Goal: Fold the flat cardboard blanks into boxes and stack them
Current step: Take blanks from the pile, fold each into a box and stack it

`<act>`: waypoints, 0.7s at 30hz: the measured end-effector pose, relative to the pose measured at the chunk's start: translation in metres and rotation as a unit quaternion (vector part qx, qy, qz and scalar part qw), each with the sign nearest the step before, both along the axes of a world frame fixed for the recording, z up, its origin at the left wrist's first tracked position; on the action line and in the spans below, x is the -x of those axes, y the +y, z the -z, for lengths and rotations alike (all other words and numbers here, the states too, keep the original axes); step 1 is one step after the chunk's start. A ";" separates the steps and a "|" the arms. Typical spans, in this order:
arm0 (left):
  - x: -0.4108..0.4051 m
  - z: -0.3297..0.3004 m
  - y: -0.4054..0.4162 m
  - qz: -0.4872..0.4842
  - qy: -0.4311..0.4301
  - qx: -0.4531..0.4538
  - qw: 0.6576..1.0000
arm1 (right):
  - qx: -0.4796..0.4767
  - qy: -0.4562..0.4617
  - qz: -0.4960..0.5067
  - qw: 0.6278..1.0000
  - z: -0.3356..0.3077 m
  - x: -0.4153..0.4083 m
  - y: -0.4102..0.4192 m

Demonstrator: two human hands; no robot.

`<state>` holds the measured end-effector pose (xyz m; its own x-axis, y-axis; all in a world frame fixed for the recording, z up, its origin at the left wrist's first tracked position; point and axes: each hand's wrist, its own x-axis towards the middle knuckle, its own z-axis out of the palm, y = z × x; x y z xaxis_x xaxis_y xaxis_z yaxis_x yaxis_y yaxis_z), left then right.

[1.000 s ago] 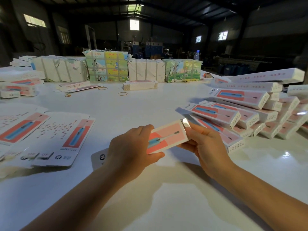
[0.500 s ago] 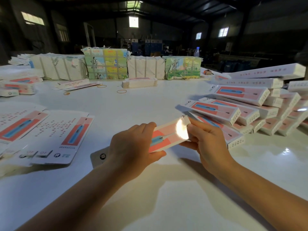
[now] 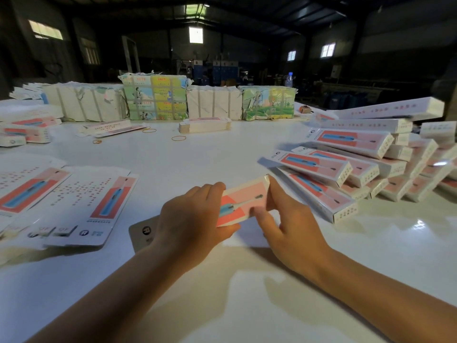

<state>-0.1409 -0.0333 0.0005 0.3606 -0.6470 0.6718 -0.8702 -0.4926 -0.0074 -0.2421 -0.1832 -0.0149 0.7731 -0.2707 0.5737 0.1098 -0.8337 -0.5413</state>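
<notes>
Two bare forearms reach over a white table (image 3: 222, 305). The left hand (image 3: 190, 224) grips the near part of a pink box (image 3: 243, 200) held just above the table, thumb under, fingers over; the right hand (image 3: 291, 229) pinches its far end between thumb and fingers. Flat blanks (image 3: 74, 201) lie spread to the left. To the right, finished boxes (image 3: 366, 164) lean in an overlapping stack. Beyond, rubber bands (image 3: 178, 138) dot the table before a row of strapped bundles (image 3: 212, 102) at its far edge.
</notes>
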 end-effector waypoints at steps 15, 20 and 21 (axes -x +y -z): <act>-0.016 0.001 0.004 0.033 0.054 -0.016 0.998 | 0.476 -0.001 -0.057 0.878 -0.028 -0.018 -0.035; -0.023 0.003 0.003 0.016 0.026 -0.004 1.000 | 0.381 0.024 0.191 0.904 -0.063 -0.032 -0.126; -0.025 0.008 0.003 0.023 0.029 -0.015 0.999 | 0.346 0.073 0.267 0.897 -0.064 -0.028 -0.152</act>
<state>-0.1161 -0.0304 -0.0072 0.3679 -0.6838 0.6302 -0.8915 -0.4520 0.0300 -0.2138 -0.3354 0.0487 0.7191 -0.2430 0.6510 -0.4350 -0.8880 0.1490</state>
